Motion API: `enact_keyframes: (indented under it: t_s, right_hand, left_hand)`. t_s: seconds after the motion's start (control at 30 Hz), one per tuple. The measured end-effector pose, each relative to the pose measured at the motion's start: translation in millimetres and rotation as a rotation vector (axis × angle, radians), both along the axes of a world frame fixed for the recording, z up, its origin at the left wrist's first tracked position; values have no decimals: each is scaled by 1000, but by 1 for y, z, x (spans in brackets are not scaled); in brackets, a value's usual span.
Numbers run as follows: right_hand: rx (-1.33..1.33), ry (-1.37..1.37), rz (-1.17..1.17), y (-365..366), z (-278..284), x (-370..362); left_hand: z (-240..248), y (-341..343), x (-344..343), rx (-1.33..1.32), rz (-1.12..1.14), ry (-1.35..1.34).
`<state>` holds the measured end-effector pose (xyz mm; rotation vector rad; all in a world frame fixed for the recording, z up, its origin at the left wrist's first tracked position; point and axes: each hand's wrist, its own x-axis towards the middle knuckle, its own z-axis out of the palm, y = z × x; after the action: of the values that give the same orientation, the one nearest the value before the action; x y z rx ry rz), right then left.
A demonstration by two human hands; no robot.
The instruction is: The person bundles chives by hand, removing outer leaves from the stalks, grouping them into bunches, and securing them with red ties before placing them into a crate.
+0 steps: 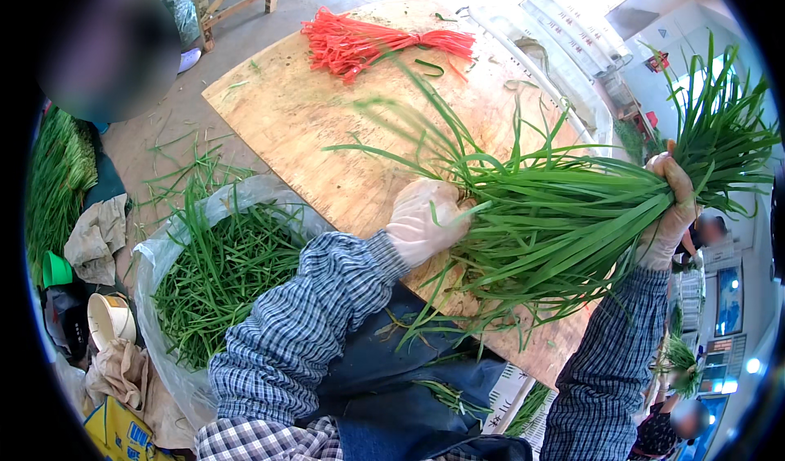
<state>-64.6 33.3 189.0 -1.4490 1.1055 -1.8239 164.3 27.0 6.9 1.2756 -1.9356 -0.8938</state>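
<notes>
A large bunch of green garlic chives point(564, 224) is held up above a wooden board, its long leaves fanning out to the left. My right hand point(669, 208) is wrapped round the bunch, with more leaves standing up beyond the fist. My left hand point(429, 220), in a pale thin glove, is closed at the loose leaf ends on the left side of the bunch. A few leaves pass by its fingertips, which are partly hidden. Checked sleeves cover both my forearms. On the board's far side lies a bundle of red ties point(376, 42).
The wooden board point(286, 118) spans the middle. Left of it stands a clear plastic bag point(151, 273) full of chive trimmings point(221, 281). A cream bucket point(110, 320), cloths and a chive heap point(61, 191) are farther left. White crates point(564, 28) stand beyond; other people are nearby.
</notes>
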Motion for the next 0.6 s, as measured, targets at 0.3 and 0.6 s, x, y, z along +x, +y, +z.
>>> enact_keyframes:
  t_s: [0.3, 0.6]
  right_hand:
    - [27, -77, 30, 9, -6, -3]
    - [-15, -94, 69, 16, -2, -1]
  left_hand:
    - [-11, -16, -18, 350, -145, 605]
    - [11, -21, -10, 887, -384, 1067]
